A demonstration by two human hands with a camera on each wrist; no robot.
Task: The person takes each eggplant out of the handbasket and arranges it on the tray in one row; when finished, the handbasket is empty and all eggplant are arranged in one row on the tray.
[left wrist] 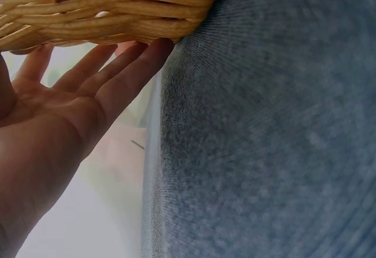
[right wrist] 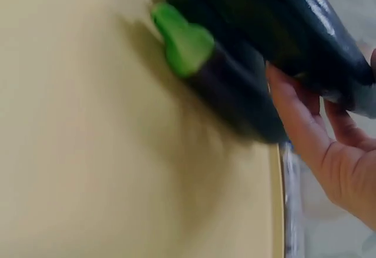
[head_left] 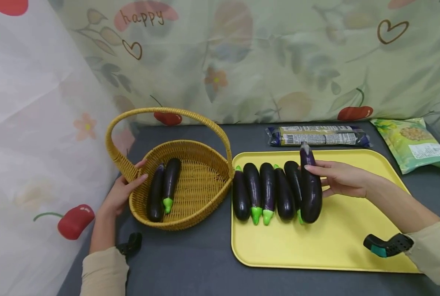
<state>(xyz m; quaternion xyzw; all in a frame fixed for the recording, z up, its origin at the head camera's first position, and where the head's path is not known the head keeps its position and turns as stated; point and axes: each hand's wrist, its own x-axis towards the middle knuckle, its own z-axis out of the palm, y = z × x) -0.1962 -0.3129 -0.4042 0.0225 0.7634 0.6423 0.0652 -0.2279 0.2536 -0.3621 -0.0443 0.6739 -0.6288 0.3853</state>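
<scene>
In the head view my right hand [head_left: 340,179] pinches a dark purple eggplant [head_left: 311,193] between thumb and fingers, holding it upright above the tray. In the right wrist view the held eggplant [right wrist: 294,29] overlaps another eggplant with a green stem [right wrist: 188,49]. Several eggplants [head_left: 255,191] lie side by side at the left of the yellow tray [head_left: 338,250]. My left hand [head_left: 121,193] grips the left side of a wicker basket [head_left: 201,181] near its handle base, its fingers [left wrist: 132,76] against the outer weave. Two eggplants [head_left: 171,181] lie inside the basket.
Behind the tray lies a clear-wrapped package [head_left: 318,136] with printed labels. A green and yellow bag [head_left: 416,142] lies at the back right. The tall basket handle [head_left: 175,111] arches over the basket. Patterned cloth [head_left: 242,61] hangs behind and at the left of the grey table [head_left: 190,263].
</scene>
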